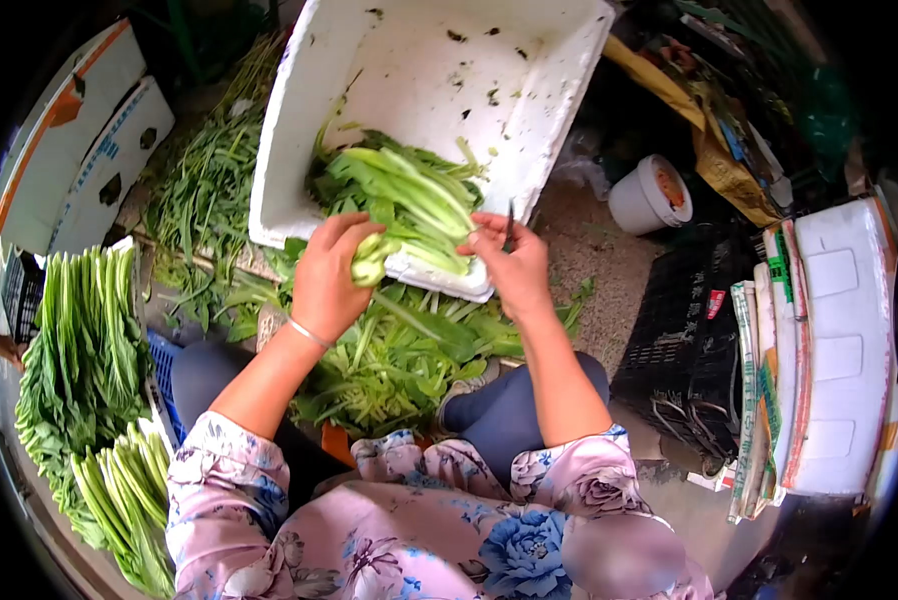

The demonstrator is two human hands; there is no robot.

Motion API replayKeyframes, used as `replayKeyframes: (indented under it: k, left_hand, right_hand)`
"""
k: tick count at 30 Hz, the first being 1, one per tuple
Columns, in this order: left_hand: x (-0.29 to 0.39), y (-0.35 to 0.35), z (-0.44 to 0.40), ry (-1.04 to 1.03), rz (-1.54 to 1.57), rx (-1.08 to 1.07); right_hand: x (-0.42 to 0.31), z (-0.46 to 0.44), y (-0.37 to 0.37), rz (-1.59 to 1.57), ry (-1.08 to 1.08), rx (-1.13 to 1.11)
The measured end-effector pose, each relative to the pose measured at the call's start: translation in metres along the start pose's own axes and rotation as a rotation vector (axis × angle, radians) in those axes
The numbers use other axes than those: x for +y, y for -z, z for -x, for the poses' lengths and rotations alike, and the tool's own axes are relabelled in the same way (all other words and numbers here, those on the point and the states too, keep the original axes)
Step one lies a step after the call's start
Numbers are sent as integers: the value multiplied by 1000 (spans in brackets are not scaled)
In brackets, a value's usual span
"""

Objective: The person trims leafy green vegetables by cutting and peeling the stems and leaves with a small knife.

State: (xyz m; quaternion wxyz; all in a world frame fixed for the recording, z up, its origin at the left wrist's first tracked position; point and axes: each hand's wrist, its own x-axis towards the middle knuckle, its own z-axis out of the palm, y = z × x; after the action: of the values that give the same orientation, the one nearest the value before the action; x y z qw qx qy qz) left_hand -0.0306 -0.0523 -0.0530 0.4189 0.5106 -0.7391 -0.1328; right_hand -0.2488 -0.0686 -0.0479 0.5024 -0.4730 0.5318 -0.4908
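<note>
My left hand [334,275] is closed around a bunch of green leafy vegetable stalks [371,262], their pale cut ends showing beside the thumb. At the near end of a white foam box [272,165], my right hand [509,262] pinches by the stem end of a leafy green vegetable [409,185]. A thin dark blade [510,222], seemingly of a small knife, sticks up from the right fingers; its handle is hidden. More leafy greens lie inside the box beneath and beyond both hands. Dark leaf scraps dot its far inner wall.
Loose leaves [409,350] cover the floor between my legs, with another leafy heap [209,170] left of the box. Bundled greens [84,330] are stacked at far left. On the right are a white bucket [651,195], a black crate [684,330] and foam boxes [839,350].
</note>
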Motion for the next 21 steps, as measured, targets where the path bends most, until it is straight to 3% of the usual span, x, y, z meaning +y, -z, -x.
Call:
replayKeyframes:
  k: [3, 7, 9, 11, 13, 17, 21]
  left_hand:
    - [15, 3, -2, -188, -78, 2]
    - [14, -6, 3, -179, -48, -78]
    - [13, -5, 4, -26, -13, -169]
    - [9, -7, 4, -47, 56, -78]
    - [13, 0, 2, 264, 295, -203]
    - [1, 0, 1, 410, 576, -281]
    - [2, 1, 3, 423, 630, -342]
  right_hand:
    - [-7, 11, -11, -106, -33, -174]
    - [-7, 16, -17, -198, -137, -258]
    - [-7, 16, -17, -187, -121, -269]
    - [-9, 16, -18, -190, -141, -277]
    - [-12, 19, -20, -141, 19, -411]
    - [-12, 23, -21, -110, 22, -478]
    - [-8, 22, -21, -43, 45, -520]
